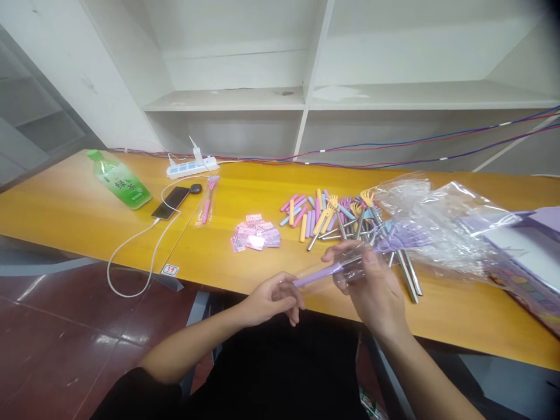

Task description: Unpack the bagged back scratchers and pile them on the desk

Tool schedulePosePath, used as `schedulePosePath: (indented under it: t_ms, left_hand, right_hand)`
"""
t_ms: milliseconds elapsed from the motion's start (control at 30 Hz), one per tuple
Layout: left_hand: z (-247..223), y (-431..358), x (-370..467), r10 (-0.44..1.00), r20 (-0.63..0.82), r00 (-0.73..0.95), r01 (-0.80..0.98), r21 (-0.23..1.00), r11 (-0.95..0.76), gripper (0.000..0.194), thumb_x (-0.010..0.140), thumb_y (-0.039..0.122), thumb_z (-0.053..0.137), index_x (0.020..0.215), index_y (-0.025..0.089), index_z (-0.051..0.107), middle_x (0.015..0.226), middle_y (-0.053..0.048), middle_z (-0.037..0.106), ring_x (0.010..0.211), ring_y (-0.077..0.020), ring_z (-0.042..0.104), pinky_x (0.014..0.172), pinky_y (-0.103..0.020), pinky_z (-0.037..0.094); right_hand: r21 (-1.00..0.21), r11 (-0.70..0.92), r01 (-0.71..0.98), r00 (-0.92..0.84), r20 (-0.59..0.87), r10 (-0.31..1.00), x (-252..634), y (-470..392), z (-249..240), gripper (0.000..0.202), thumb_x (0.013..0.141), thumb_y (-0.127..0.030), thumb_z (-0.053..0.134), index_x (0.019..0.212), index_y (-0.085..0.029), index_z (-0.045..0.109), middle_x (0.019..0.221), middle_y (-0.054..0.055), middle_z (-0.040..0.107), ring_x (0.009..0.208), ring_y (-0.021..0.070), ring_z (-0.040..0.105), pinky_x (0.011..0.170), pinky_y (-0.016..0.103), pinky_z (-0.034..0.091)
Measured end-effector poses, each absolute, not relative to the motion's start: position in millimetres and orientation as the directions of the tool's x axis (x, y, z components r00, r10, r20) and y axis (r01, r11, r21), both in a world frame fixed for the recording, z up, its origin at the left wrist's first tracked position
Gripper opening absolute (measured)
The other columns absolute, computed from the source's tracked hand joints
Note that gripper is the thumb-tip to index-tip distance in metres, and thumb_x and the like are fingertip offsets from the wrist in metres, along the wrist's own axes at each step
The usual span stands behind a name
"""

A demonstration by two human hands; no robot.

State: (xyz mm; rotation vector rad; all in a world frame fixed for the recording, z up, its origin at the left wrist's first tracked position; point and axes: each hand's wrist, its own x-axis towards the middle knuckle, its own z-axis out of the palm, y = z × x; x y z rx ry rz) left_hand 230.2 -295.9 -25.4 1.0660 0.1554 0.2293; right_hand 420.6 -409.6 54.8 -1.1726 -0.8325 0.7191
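Observation:
A purple-handled back scratcher (321,274) with a metal rod lies inside a clear plastic sleeve, held over the table's front edge. My right hand (371,280) grips it around the rod, with the purple claw head beyond the fingers. My left hand (277,297) has its fingers curled at the handle end, closed on the sleeve. Behind my hands lie loose coloured handles (303,227) in pink, yellow, blue and purple, and metal-rod claws (359,219). Left of these is a pile of small pink and purple cards (255,233). A bagged pink scratcher (205,209) lies further left.
Clear plastic bags (450,227) are heaped at the right beside an open purple box (525,245). A green bottle (120,181), a phone (170,203) with a white cable and a power strip (192,167) are at the left. Shelves stand behind the table (236,268).

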Motion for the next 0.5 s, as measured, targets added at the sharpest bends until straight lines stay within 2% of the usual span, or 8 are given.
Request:
schedulePosePath:
  t_ms: [100, 200, 333, 400, 500]
  left_hand:
    - [-25, -298, 232, 0.293, -0.034, 0.955, -0.115, 0.873, 0.475, 0.049, 0.092, 0.046, 0.084, 0.12, 0.018, 0.055, 0.096, -0.006, 0.071, 0.069, -0.0146, 0.072, 0.066, -0.029, 0.061]
    - [-20, -298, 231, 0.302, -0.076, 0.95, -0.073, 0.888, 0.454, 0.049, 0.09, 0.046, 0.087, 0.116, 0.016, 0.059, 0.092, -0.005, 0.071, 0.067, -0.0135, 0.072, 0.065, -0.027, 0.06]
    - [-19, -300, 228, 0.292, -0.106, 0.951, -0.033, 0.9, 0.435, 0.052, 0.084, 0.049, 0.091, 0.109, 0.015, 0.062, 0.087, -0.004, 0.071, 0.065, -0.0137, 0.071, 0.063, -0.027, 0.06]
    - [-21, -301, 228, 0.278, -0.116, 0.954, -0.017, 0.901, 0.434, 0.052, 0.082, 0.048, 0.093, 0.108, 0.015, 0.062, 0.087, -0.005, 0.072, 0.065, -0.0139, 0.071, 0.062, -0.027, 0.06]
    - [-22, -302, 227, 0.247, -0.12, 0.961, 0.011, 0.915, 0.403, 0.051, 0.084, 0.05, 0.091, 0.109, 0.014, 0.064, 0.092, -0.006, 0.072, 0.067, -0.0134, 0.071, 0.064, -0.028, 0.06]
  right_hand:
    - [-0.964, 0.263, -0.039, 0.482, 0.213, 0.85, 419, -414, 68, 0.045, 0.107, -0.067, 0.047, 0.122, -0.027, 0.063, 0.104, 0.008, 0.072, 0.056, 0.0144, 0.05, 0.048, 0.031, 0.039]
    - [-0.928, 0.372, -0.024, 0.544, 0.3, 0.784, 414, -415, 85, 0.041, 0.102, -0.068, 0.057, 0.122, -0.032, 0.057, 0.099, 0.005, 0.073, 0.053, 0.0146, 0.046, 0.045, 0.03, 0.034]
    - [-0.925, 0.376, 0.061, 0.588, 0.337, 0.735, 419, -416, 104, 0.048, 0.1, -0.073, 0.055, 0.11, -0.028, 0.067, 0.1, 0.009, 0.072, 0.065, 0.0187, 0.056, 0.046, 0.03, 0.035]
    - [-0.932, 0.336, 0.132, 0.592, 0.346, 0.728, 427, -416, 111, 0.048, 0.104, -0.068, 0.052, 0.102, -0.025, 0.074, 0.098, 0.01, 0.07, 0.066, 0.0184, 0.056, 0.048, 0.031, 0.036]
    - [-0.93, 0.279, 0.238, 0.581, 0.366, 0.726, 443, -419, 123, 0.036, 0.106, -0.054, 0.057, 0.105, -0.026, 0.08, 0.09, 0.008, 0.068, 0.067, 0.0173, 0.056, 0.051, 0.031, 0.037]
